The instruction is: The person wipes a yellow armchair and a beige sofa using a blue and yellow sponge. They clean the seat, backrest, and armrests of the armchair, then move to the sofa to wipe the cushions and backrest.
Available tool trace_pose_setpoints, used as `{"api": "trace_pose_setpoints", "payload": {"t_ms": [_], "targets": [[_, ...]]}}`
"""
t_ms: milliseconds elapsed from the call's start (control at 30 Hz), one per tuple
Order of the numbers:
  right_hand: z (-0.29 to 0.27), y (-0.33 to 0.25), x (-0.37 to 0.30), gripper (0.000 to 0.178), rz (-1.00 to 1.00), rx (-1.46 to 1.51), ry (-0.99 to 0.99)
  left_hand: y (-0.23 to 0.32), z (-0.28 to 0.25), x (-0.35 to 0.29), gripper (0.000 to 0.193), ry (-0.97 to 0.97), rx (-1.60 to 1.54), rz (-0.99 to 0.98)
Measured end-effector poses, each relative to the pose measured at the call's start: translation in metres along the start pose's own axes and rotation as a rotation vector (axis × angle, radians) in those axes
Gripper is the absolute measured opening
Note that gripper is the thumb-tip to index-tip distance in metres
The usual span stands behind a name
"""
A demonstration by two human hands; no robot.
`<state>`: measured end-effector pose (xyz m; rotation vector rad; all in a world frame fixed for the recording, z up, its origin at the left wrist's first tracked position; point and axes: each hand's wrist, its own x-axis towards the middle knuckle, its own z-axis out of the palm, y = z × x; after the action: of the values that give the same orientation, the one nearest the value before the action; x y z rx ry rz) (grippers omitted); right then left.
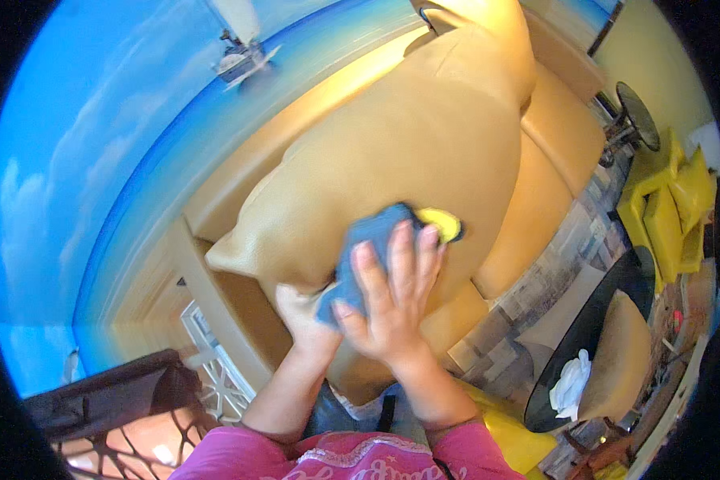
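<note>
A large tan leather-like cushion (pixel 392 144) fills the middle of the view, tilted over a tan sofa. My right hand (pixel 394 300) lies with its fingers spread over a blue cloth (pixel 368 232), holding it pressed against the cushion's near face. Beyond the fingertips shows a yellow patch with a dark rim (pixel 440 226); whether it belongs to the cloth I cannot tell. My left hand (pixel 308 324) grips the cushion's lower edge just left of the cloth. Some of its fingers are hidden by the cushion and the cloth.
Behind the cushion runs the tan sofa (pixel 548 176), below a blue beach mural (pixel 96 160). At right stand a dark oval table (pixel 556 368), a tan chair (pixel 620 360) with a crumpled white cloth (pixel 572 384), and a yellow armchair (pixel 668 228). A dark lattice piece (pixel 120 400) is at lower left.
</note>
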<state>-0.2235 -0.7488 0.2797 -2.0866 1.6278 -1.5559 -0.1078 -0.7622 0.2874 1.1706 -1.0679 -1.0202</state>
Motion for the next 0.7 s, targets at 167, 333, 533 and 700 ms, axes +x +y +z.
{"api": "trace_pose_setpoints", "payload": {"t_ms": [167, 333, 533, 700], "targets": [[-0.012, -0.061, -0.019, 0.065, -0.006, 0.101, -0.407, -0.012, -0.052, -0.089, 0.050, 0.223, 0.010, -0.139], [0.012, -0.070, -0.046, 0.067, -0.136, 0.117, -0.626, -0.038, -0.077, -0.144, 0.049, 0.334, 0.002, -0.199], [0.027, -0.030, -0.095, 0.066, 0.138, -0.111, -0.662, -0.042, -0.136, -0.148, 0.048, 0.335, 0.227, -0.553], [0.061, -0.032, -0.117, 0.065, 0.340, -0.211, -0.465, -0.079, -0.187, -0.192, 0.045, 0.395, 0.135, -0.642]]}}
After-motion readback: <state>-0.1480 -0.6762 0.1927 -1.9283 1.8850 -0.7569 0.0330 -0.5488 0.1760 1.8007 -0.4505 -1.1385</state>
